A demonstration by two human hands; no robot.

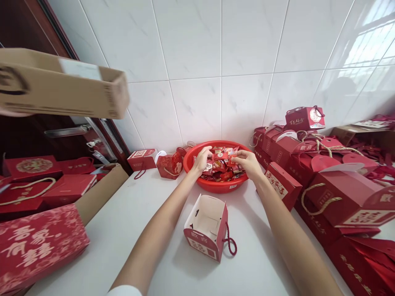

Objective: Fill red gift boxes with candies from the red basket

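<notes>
My left hand (203,160) reaches into a red plastic basket (216,187) with its fingers curled round a wrapped candy (208,167) at the left side. On the right, my right hand (247,162) pinches a small orange-red wrapped candy (232,159) between thumb and fingers. Several more candies in red wrappers (220,164) fill the basket between both hands. In front of the basket, between my forearms, a red gift box (206,230) stands with its top open. Its pale inside shows, and a dark red cord handle (230,242) hangs at its right side.
Red gift boxes (354,193) are stacked along the right. More boxes lie in a cardboard carton (105,191) at left, beside a floral red box (40,246). Someone's hand (14,113) holds a blurred cardboard box (61,92) at upper left. A tiled wall (197,107) stands behind.
</notes>
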